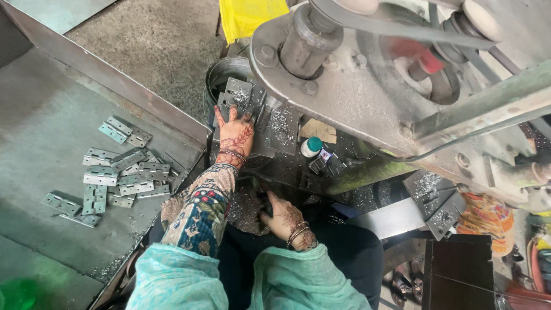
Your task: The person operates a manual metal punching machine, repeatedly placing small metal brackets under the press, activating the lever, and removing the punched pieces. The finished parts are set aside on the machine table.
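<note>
Pressing flat against a grey steel plate (240, 92) on the machine bed, the left hand (235, 135) is lying with its fingers stretched out and slightly spread, palm down, gripping nothing. Bright curled metal shavings (279, 121) are littering the plate and the bed beside it. The right hand (282, 217) is reaching low near the lap, its fingers curling into a dark, swarf-strewn recess; whether they are closing on anything cannot be told. A heap of flat, rectangular metal hinges (123, 172), dull silver with punched holes, is lying on the rough grey tray (40, 120) well to the left of both hands. A small white bottle with a teal cap (311, 147) is standing just right of the plate, under the heavy, grimy cast machine body (356, 97).
</note>
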